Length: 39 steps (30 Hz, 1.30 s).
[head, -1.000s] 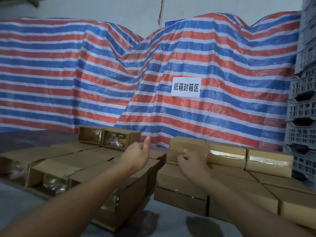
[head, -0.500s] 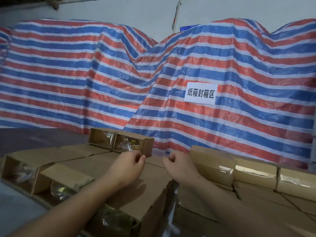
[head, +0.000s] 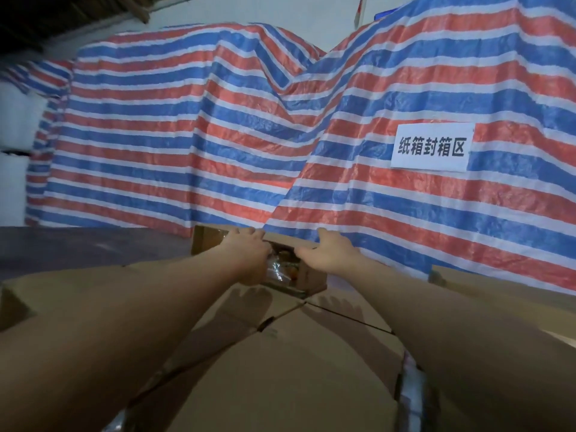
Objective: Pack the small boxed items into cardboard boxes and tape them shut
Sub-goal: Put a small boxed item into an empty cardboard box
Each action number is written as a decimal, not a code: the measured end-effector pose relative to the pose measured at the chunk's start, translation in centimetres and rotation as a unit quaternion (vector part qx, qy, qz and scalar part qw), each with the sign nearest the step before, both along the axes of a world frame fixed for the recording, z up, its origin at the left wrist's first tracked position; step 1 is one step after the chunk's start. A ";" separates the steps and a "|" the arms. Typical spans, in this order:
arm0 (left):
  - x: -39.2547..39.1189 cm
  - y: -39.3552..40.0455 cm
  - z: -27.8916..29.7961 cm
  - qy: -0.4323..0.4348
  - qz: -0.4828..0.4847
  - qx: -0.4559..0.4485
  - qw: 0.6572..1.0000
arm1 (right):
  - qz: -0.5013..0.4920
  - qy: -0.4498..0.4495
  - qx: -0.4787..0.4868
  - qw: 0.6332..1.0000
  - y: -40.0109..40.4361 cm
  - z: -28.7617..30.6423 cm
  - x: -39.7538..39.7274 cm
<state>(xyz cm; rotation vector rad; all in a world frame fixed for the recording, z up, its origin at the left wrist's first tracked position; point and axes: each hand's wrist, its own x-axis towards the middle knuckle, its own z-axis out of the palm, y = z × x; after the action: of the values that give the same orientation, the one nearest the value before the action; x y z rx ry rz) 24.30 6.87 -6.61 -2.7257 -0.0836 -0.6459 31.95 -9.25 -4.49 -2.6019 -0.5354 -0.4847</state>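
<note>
**Both hands on the small box**

Your left hand (head: 249, 257) is on the left side of a small box (head: 307, 275). Its fingers bend over the top edge of the box and grip it. Your right hand (head: 330, 254) is on the right side of the same box. Its fingers lie over the top edge too, and the thumb points in toward the other hand. Both hands hold the box between them.

The small box is brown card and its near end is open. You can see shiny clear wrap (head: 277, 269) inside it, with something orange in the wrap. What the thing is cannot be told.

Another open box (head: 207, 243) sits just left of it, touching it, partly behind your left hand. What is in that one cannot be seen.

Both boxes sit on top of big flat cardboard boxes (head: 280, 369) that fill the space under your arms. More cardboard (head: 498, 285) lies at the right.

Behind the boxes hangs a red, white and blue striped tarp (head: 187, 135). A white sign (head: 433, 148) with black writing is stuck on it at the right.
</note>
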 end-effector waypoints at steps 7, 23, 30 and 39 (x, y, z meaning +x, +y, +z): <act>4.2 3.2 -1.0 0.026 0.026 0.017 0.999 | 0.001 -0.033 -0.080 0.996 2.5 -0.7 5.0; 5.5 2.7 0.9 0.035 0.030 -0.003 0.999 | 0.043 -0.095 -0.041 0.994 0.1 0.0 4.5; 1.6 0.4 4.0 0.012 0.011 -0.058 0.998 | 0.067 -0.104 0.000 0.992 -2.9 3.4 -1.9; -9.1 -3.9 10.0 -0.043 -0.132 -0.135 0.981 | 0.051 -0.078 0.084 0.992 -9.0 7.8 -12.8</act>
<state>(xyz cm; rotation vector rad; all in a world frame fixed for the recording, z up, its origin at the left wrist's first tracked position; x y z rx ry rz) 15.16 2.93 3.40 -2.9995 0.1882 -0.8848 19.19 -18.25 3.32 -2.3758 -0.6472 -0.6733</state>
